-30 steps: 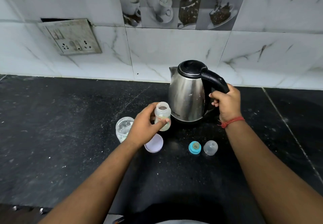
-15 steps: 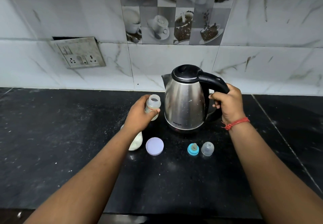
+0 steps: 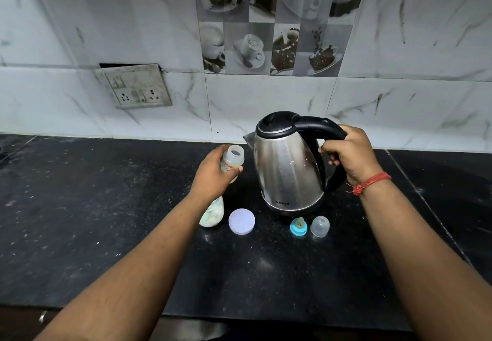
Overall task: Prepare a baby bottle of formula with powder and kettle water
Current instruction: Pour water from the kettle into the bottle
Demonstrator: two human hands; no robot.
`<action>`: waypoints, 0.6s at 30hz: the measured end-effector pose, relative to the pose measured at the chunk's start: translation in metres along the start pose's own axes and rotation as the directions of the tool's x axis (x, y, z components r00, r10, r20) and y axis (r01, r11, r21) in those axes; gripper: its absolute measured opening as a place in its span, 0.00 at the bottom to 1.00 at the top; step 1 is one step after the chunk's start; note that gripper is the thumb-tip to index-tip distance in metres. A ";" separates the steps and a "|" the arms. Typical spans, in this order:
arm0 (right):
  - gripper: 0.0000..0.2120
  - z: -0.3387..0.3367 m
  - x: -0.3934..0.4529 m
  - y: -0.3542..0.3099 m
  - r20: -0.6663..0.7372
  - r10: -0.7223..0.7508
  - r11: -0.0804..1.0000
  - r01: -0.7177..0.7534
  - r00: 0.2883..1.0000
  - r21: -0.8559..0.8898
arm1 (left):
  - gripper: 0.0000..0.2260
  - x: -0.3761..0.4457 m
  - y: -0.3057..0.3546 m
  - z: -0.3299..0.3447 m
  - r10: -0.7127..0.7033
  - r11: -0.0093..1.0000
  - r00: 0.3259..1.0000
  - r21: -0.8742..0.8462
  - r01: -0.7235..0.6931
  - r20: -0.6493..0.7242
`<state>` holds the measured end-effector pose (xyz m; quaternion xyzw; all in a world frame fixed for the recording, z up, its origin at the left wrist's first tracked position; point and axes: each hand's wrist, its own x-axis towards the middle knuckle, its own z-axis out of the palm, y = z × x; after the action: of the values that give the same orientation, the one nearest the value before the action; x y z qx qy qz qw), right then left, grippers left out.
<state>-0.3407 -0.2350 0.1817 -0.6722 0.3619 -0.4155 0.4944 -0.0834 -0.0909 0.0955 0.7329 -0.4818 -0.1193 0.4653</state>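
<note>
My left hand (image 3: 213,174) grips a small clear baby bottle (image 3: 232,161), its open mouth up and tipped slightly toward the kettle's spout. A steel kettle (image 3: 286,165) with a black lid and handle stands just right of it on the black counter (image 3: 106,220). My right hand (image 3: 348,154) is wrapped round the kettle's handle. Partly hidden under my left wrist sits a glass jar of pale powder (image 3: 213,214), with its round lilac lid (image 3: 241,221) lying beside it. The blue-ringed teat (image 3: 298,226) and the clear bottle cap (image 3: 320,226) lie in front of the kettle.
A white marble-tiled wall (image 3: 266,106) rises behind the counter, with a switch and socket plate (image 3: 134,87) at the left. A seam in the counter (image 3: 426,207) runs along the right. The counter's front edge (image 3: 266,319) lies near my elbows.
My left hand has carried the bottle up and back, closer to the kettle's spout. The view has tilted upward. My right hand keeps its grip on the handle.
</note>
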 end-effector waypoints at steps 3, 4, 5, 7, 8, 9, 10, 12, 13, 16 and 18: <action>0.08 -0.001 0.001 -0.004 0.029 0.005 0.998 -0.003 1.000 -0.062 | 0.23 -0.002 0.000 -0.003 0.003 1.000 1.000 0.025 -0.003 0.002; 0.08 -0.001 0.001 -0.006 0.041 0.005 0.996 -0.002 0.999 -0.085 | 0.23 -0.002 0.000 -0.003 0.001 0.999 1.000 0.033 -0.001 0.004; 0.08 -0.001 0.002 -0.007 0.056 0.005 0.994 0.001 0.998 -0.106 | 0.23 -0.002 0.000 -0.003 -0.003 0.999 1.000 0.041 0.003 0.007; 0.07 -0.001 0.003 -0.010 0.087 0.001 0.989 0.012 0.996 -0.146 | 0.24 -0.001 0.000 -0.003 -0.006 0.998 1.000 0.057 0.005 0.015; 0.07 0.000 0.004 -0.012 0.099 -0.001 0.986 0.017 0.995 -0.168 | 0.24 -0.001 -0.001 -0.003 -0.004 0.998 1.000 0.068 0.003 0.021; 0.07 0.001 0.005 -0.014 0.107 -0.003 0.981 0.024 0.994 -0.191 | 0.24 -0.002 -0.001 -0.003 -0.001 0.997 1.000 0.077 -0.001 0.027; 0.07 0.002 0.006 -0.016 0.114 -0.004 0.976 0.029 0.993 -0.215 | 0.24 -0.002 -0.002 -0.003 0.003 0.996 0.999 0.087 -0.006 0.033; 0.07 0.003 0.008 -0.019 0.131 0.000 0.965 0.034 0.991 -0.262 | 0.25 -0.005 -0.004 -0.002 0.011 0.994 0.999 0.108 -0.015 0.036; 0.07 0.004 0.009 -0.021 0.139 0.004 0.958 0.036 0.990 -0.283 | 0.25 -0.006 -0.005 -0.002 0.012 0.993 0.999 0.118 -0.016 0.036; 0.07 0.006 0.012 -0.027 0.169 0.005 0.934 0.055 0.986 -0.352 | 0.27 -0.010 -0.009 0.000 0.011 0.991 0.999 0.134 -0.016 0.036; 0.07 0.008 0.013 -0.029 0.191 0.012 0.925 0.062 0.982 -0.374 | 0.28 -0.012 -0.012 -0.001 0.009 0.989 0.999 0.146 -0.015 0.039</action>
<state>-0.3263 -0.2365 0.2113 -0.7960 0.3778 -0.2783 0.3824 -0.0819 -0.0797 0.0832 0.7596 -0.5024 -0.0950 0.4019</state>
